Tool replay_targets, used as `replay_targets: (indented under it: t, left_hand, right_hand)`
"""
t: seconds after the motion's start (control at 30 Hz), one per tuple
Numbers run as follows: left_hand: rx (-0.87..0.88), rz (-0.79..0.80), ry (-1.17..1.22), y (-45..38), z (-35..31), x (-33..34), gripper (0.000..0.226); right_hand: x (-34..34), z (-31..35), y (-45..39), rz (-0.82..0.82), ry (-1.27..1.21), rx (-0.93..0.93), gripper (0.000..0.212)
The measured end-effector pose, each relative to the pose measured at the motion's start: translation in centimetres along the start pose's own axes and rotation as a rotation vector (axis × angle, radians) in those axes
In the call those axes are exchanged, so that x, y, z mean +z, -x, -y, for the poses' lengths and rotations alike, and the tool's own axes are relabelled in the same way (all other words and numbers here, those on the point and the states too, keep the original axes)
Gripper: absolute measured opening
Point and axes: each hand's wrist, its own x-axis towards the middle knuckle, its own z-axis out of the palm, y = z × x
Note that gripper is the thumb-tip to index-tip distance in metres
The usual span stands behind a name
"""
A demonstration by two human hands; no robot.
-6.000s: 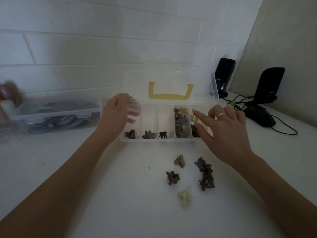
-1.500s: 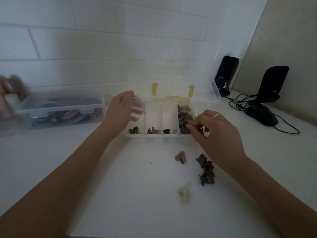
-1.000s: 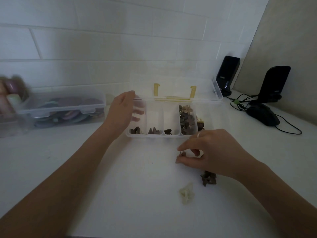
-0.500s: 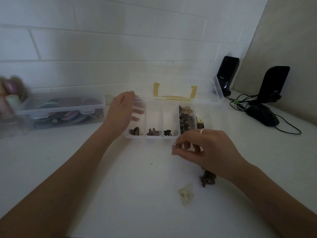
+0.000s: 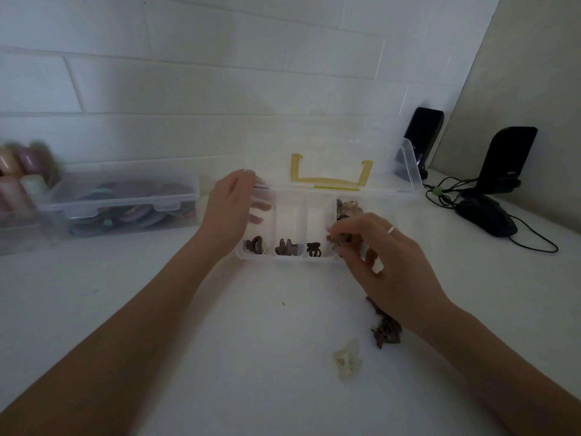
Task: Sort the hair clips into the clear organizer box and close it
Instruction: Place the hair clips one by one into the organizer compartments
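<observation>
White tiled wall behind; pale worktop (image 5: 157, 309) under dim light. Clear organizer box (image 5: 289, 257) sat mid-scene, lid (image 5: 330, 152) raised toward the wall, yellow handle (image 5: 330, 179) showing through it. Left hand (image 5: 231, 212) cupped the box's left end, fingers curled around the wall, steadying it. Right hand (image 5: 383, 262) pinched a small brownish clip (image 5: 338, 238) between thumb and fingertips, held just above the near end of the fourth compartment from the left, which already carried a heap of clips (image 5: 345, 206) at its far end. The three compartments left of it each held a dark clip or two at their near ends. On the worktop near the right wrist: a cluster of dark brown clips (image 5: 386, 333), partly hidden by the arm, and one pale cream clip (image 5: 347, 361) just left of and nearer than them. Second clear bin (image 5: 125, 202) of rounded coloured items stood far left; two black speakers and a mouse (image 5: 487, 218) far right. Judged: sorting well along but unfinished, lid not yet closed. Risks: the clip, released high, might bounce off the heap and land over a divider in the wrong compartment; the cream clip barely stood out from the worktop and could be overlooked; an overfilled fourth compartment might stop the lid seating.
</observation>
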Motion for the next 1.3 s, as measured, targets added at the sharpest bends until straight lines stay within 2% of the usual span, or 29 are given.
replay_targets:
  t: [0.1,0.37,0.67,0.77,0.83,1.0,1.07,1.13,1.23,1.3]
  left_hand:
    - [0.026,0.007,-0.012,0.0,0.1,0.0,0.03]
    - [0.066,0.019,-0.043,0.2,0.1,0.1,0.032]
    - [0.081,-0.003,-0.036,0.6,0.0,0.6,0.031]
    - [0.074,-0.006,-0.028,0.7,0.1,0.6,0.031]
    - [0.072,-0.005,-0.027,0.6,0.1,0.5,0.031]
    - [0.073,0.011,-0.025,0.5,0.0,0.4,0.031]
    - [0.076,0.022,-0.032,0.6,-0.1,0.4,0.03]
    - [0.072,0.022,-0.031,0.5,-0.1,0.4,0.03]
    - [0.048,0.012,-0.014,0.5,-0.1,0.4,0.029]
    - [0.038,0.007,-0.011,0.4,-0.1,0.4,0.03]
  right_hand:
    - [0.0,-0.3,0.1,-0.036,0.016,0.004,0.023]
    - [-0.1,0.0,-0.2,-0.156,0.036,-0.015,0.013]
    - [1.7,1.9,-1.8,-0.136,0.073,-0.124,0.011]
    - [2.6,1.9,-2.0,-0.042,0.234,-0.083,0.005]
    - [2.7,1.5,-1.9,0.028,0.278,-0.035,0.013]
    - [0.2,1.7,-2.0,-0.056,0.178,0.005,0.019]
    - [-1.5,1.5,-1.9,0.031,0.057,0.07,0.025]
    - [-3.0,1.2,-1.7,0.254,-0.018,0.19,0.031]
    - [-4.4,0.7,-1.5,0.652,0.256,0.23,0.035]
    - [-4.7,1.1,-1.6,0.772,0.362,0.269,0.038]
